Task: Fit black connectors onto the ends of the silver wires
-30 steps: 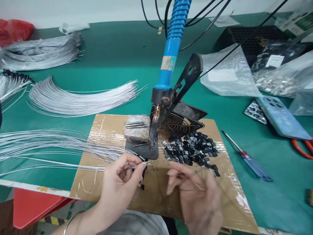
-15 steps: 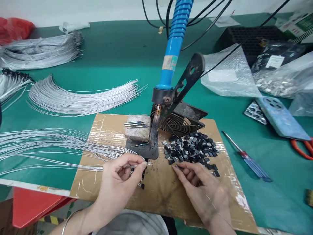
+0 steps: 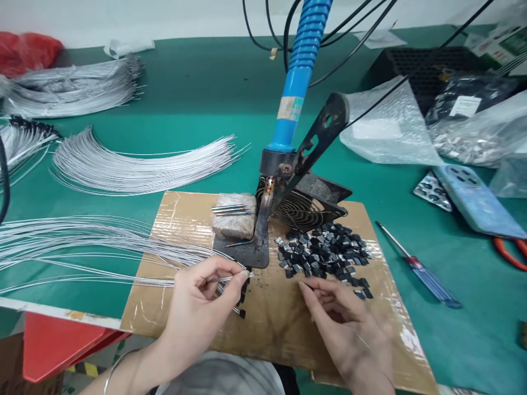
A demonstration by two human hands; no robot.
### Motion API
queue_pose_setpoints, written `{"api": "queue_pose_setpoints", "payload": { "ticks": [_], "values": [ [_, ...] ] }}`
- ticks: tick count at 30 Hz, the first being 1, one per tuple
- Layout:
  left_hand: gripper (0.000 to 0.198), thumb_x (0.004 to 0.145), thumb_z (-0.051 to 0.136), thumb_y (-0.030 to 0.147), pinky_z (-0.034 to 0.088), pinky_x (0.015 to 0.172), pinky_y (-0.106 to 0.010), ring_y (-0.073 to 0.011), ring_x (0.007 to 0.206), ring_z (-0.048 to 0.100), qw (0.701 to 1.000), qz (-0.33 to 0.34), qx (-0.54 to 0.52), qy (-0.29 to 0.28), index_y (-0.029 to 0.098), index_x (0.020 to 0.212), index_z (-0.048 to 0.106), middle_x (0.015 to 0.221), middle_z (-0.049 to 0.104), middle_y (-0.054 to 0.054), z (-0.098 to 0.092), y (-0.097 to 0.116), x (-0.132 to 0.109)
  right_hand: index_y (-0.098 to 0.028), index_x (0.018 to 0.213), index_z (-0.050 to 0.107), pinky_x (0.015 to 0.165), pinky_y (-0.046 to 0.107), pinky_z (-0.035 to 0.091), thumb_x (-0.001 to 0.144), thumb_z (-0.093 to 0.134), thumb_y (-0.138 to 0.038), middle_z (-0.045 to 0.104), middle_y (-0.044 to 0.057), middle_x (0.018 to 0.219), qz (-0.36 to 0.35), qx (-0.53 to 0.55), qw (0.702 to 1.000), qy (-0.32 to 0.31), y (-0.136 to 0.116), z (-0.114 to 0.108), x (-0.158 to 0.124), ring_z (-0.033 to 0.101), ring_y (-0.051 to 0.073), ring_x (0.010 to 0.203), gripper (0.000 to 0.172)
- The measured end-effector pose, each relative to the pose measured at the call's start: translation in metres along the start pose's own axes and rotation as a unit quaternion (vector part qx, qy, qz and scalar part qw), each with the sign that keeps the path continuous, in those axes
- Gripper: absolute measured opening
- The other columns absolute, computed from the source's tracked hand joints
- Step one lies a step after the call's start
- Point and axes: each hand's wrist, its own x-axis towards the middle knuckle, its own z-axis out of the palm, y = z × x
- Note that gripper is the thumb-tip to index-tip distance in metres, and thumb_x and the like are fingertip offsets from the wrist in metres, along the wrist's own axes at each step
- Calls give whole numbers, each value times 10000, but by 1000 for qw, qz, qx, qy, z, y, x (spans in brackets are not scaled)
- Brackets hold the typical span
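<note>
My left hand (image 3: 206, 307) is closed, pinching a thin white wire close to its tip between thumb and forefinger. Other white wires (image 3: 123, 241) run in from the left and pass behind that hand, some with black pieces at their ends below it. My right hand (image 3: 343, 323) has thumb and forefinger pressed together just in front of a pile of small black connectors (image 3: 325, 252); whatever lies between those fingertips is too small to make out. Both hands are above a brown cardboard sheet (image 3: 272, 334).
A blue soldering iron (image 3: 288, 115) leans in a black stand behind the hands, beside a pale block (image 3: 234, 222) with metal picks. Around lie a wire bundle (image 3: 140, 167), a screwdriver (image 3: 420, 269), a phone (image 3: 480, 200), red-handled scissors (image 3: 508, 253) and plastic bags (image 3: 387, 131).
My right hand has shifted slightly right and toward me, off the near edge of the connector pile, its fingertips still together. My left hand keeps its pinch on the wire. The view shifts slightly.
</note>
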Motion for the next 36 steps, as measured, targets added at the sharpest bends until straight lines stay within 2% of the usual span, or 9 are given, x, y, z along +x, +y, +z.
{"api": "queue_pose_setpoints", "payload": {
  "ticks": [2, 5, 7, 10, 13, 16, 22, 28, 36],
  "values": [
    [104, 771, 694, 211, 406, 469, -171, -94, 503, 538, 1000, -12, 4, -2, 156, 694, 737, 611, 701, -18, -1, 2, 1, -193, 873, 754, 513, 222, 605, 855, 713, -434, 731, 49, 730, 15, 52, 999, -1, -6, 0, -3, 694, 158, 557, 244],
    [113, 777, 692, 235, 419, 481, -182, -109, 532, 562, 999, -30, 21, -13, 158, 710, 739, 635, 712, -30, -3, 3, 2, -198, 870, 770, 471, 212, 589, 829, 754, -378, 717, 32, 694, 64, 161, 985, 3, -27, 2, -5, 653, 136, 484, 186],
    [126, 787, 686, 251, 424, 482, -189, -115, 536, 569, 998, -37, 42, -22, 161, 714, 734, 639, 708, -31, -5, 4, 2, -203, 914, 784, 474, 211, 587, 808, 778, -359, 703, 15, 665, 110, 202, 973, 13, -45, 4, -4, 639, 129, 475, 189],
    [150, 802, 676, 273, 437, 482, -200, -129, 547, 589, 996, -45, 68, -31, 163, 713, 724, 659, 715, -44, -7, 3, 2, -224, 863, 790, 472, 202, 569, 795, 794, -327, 700, -6, 650, 162, 247, 955, 24, -65, 10, -2, 621, 111, 465, 123],
    [151, 816, 679, 283, 477, 526, -215, -160, 628, 647, 996, -49, 63, -46, 166, 732, 727, 761, 763, -77, -8, 3, 2, -228, 832, 799, 438, 199, 542, 810, 785, -314, 670, -20, 566, 141, 287, 948, -13, -74, 16, 1, 608, 112, 431, 90],
    [130, 820, 689, 270, 490, 551, -216, -164, 661, 667, 996, -51, 36, -64, 170, 745, 727, 818, 781, -78, -9, 4, 3, -219, 850, 806, 448, 215, 562, 837, 762, -305, 677, -10, 569, 124, 332, 934, -53, -79, 21, 3, 629, 128, 444, 98],
    [108, 817, 696, 214, 507, 617, -206, -147, 689, 673, 994, -45, -15, -102, 160, 725, 716, 778, 770, -53, -10, 10, 3, -235, 836, 815, 425, 185, 550, 833, 771, -284, 725, 2, 669, 159, 387, 904, -85, -89, 29, 2, 610, 101, 445, 65],
    [99, 828, 700, 183, 515, 686, -204, -144, 754, 679, 992, -42, -44, -106, 153, 734, 712, 807, 762, -49, -8, 11, 3, -253, 870, 831, 415, 210, 570, 844, 762, -280, 769, 26, 760, 142, 390, 904, -100, -85, 31, 1, 624, 112, 438, 79],
    [114, 851, 695, 164, 515, 717, -208, -144, 781, 680, 992, -37, -56, -111, 157, 738, 700, 825, 744, -41, -7, 9, 2, -246, 880, 840, 412, 224, 570, 842, 760, -310, 773, 46, 771, 139, 379, 909, -100, -85, 30, 1, 630, 127, 456, 109]
  ]
}}
